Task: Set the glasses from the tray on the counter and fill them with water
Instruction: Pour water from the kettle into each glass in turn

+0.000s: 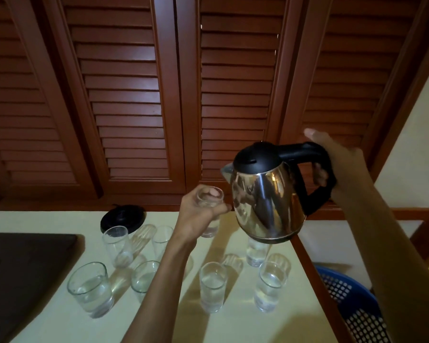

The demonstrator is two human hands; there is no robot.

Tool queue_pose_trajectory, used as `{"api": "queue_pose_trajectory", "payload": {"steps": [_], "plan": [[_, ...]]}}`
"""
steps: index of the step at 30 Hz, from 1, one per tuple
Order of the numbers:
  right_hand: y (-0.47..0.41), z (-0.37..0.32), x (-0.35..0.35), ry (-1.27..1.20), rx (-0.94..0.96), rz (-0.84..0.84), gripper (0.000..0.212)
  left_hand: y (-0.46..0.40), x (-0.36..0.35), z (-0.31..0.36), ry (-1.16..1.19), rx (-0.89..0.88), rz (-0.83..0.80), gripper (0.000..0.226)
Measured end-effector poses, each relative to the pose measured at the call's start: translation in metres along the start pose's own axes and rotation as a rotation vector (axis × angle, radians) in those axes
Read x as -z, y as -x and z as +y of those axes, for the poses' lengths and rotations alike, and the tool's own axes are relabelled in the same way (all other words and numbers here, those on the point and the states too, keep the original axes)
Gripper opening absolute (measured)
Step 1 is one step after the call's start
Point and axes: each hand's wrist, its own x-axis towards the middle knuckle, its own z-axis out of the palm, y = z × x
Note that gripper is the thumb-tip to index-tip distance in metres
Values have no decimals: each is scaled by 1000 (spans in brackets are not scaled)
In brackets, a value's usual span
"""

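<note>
My left hand (196,216) grips a clear glass (209,198) and holds it above the pale counter (233,323), right under the spout of a steel kettle (265,204). My right hand (342,167) holds the kettle by its black handle, tilted slightly toward the glass. Several glasses stand on the counter. A wide one (91,288) at the left, one (213,285) in the middle and one (270,285) at the right hold water. A tall glass (117,245) at the back left looks empty. The dark tray (22,271) lies at the left.
The kettle's black base (122,217) sits at the back of the counter. Brown louvred doors (159,95) rise behind it. A wooden edge borders the counter on the right, and a blue perforated basket (349,303) stands below it.
</note>
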Motion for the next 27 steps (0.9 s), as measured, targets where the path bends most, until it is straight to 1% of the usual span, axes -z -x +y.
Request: {"api": "queue_pose_trajectory", "payload": {"steps": [5, 9, 12, 16, 19, 23, 27], "plan": [[12, 24, 15, -203, -51, 86, 31, 1, -4, -34, -38, 100, -29, 32], [19, 39, 21, -286, -15, 118, 30, 4, -7, -62, -29, 171, -28, 34], [21, 45, 19, -298, -21, 126, 32, 5, -8, -80, -19, 220, -45, 37], [20, 48, 16, -302, -53, 147, 30, 8, -6, -96, -12, 206, -87, 42], [19, 49, 16, -307, -54, 146, 28, 12, -7, -102, 13, 234, -117, 43], [20, 49, 12, -292, -30, 120, 26, 15, -7, -106, -16, 212, -110, 45], [21, 49, 8, -284, -57, 127, 31, 17, -2, -101, -45, 262, -124, 46]]}}
